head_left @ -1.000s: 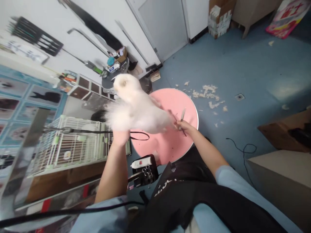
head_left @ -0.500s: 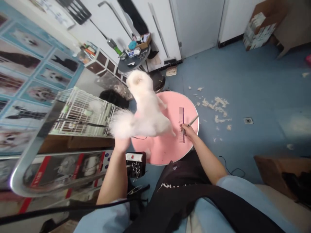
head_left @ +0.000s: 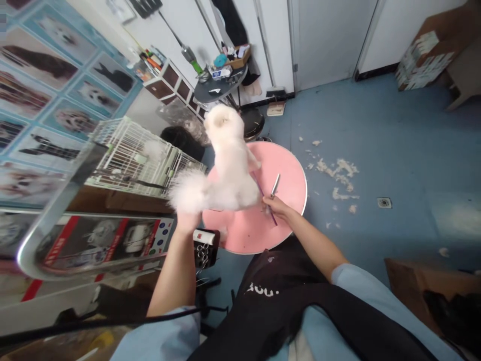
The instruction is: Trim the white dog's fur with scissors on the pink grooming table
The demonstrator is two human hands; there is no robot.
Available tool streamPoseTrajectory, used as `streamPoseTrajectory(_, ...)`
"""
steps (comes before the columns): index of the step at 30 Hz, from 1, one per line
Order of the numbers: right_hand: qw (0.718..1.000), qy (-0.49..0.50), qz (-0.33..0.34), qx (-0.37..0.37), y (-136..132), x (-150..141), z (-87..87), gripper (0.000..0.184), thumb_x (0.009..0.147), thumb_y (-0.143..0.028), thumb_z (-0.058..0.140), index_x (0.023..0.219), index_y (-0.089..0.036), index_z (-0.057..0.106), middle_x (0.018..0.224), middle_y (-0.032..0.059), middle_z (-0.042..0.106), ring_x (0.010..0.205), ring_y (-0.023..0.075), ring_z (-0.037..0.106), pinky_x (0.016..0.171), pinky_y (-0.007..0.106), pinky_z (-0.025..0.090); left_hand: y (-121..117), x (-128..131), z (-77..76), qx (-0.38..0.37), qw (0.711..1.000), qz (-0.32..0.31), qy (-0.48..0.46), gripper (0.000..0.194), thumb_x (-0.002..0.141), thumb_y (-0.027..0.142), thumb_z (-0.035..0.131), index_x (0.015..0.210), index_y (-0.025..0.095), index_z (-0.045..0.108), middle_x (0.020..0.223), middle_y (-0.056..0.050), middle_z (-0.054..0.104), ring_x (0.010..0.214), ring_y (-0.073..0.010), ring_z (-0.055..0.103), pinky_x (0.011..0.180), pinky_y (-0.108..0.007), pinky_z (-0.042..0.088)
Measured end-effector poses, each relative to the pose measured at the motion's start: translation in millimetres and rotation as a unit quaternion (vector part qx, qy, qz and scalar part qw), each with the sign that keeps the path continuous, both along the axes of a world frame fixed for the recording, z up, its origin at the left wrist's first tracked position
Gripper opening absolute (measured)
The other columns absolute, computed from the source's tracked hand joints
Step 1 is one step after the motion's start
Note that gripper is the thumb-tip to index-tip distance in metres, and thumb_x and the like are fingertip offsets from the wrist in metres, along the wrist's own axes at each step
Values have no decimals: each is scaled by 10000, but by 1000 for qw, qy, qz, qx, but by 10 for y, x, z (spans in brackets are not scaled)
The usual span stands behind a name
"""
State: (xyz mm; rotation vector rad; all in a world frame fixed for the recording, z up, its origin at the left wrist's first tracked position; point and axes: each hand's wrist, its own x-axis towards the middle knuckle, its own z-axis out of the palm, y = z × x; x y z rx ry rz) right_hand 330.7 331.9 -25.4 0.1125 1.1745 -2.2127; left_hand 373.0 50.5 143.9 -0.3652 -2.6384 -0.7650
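A white dog stands on a round pink table, facing away from me. At its rear, my left hand holds the fluffy tail; the fur hides most of its fingers. My right hand is closed around a purple-backed comb and a pair of scissors, close by the dog's right hindquarter. The comb slants beside the leg, seen nearly edge-on. The scissors' blades point away from me over the tabletop.
A metal arm curves in at the left, before a white wire cage. A black holder with several scissors hangs by the table's left edge. Hair clippings lie on the blue floor. A small dark table stands behind.
My right hand has moved left toward the dog's hindquarter, turning the comb aslant and the scissors more upright. My left hand stays at the tail. The camera view has shifted slightly.
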Motion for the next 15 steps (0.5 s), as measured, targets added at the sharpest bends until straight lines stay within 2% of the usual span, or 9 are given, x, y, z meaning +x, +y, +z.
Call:
streamPoseTrajectory(3,996,-8,38,-80,18,49,-44,423,702,-526,810,716,-198,542,539,-59,473,488,93,451,498,232,388,-15,27,-21,29,999,-18,25,550,996,541,466,1389,161,529,1526,-88,500,1446,-320,417,1269,-603,266)
streamPoseTrajectory(8,990,-28,24,-140,167,92,-104,434,724,-505,821,690,-205,509,542,-74,386,490,78,368,511,232,370,-64,73,-134,60,997,3,54,447,961,462,571,1342,229,593,1448,-69,582,1407,-265,487,1303,-532,217)
streamPoseTrajectory(11,993,-5,-8,-118,371,46,-91,422,791,-510,753,675,-222,468,556,-64,361,487,89,328,510,249,368,-68,114,-205,75,994,33,70,468,941,493,584,1331,236,614,1430,-86,596,1386,-252,509,1301,-494,228)
streamPoseTrajectory(15,996,14,-89,-24,578,-178,-21,410,897,-577,575,713,-248,413,566,-68,310,487,111,320,564,280,434,-37,177,-225,72,992,71,81,461,927,539,575,1254,229,672,1355,-102,643,1345,-277,538,1271,-530,282)
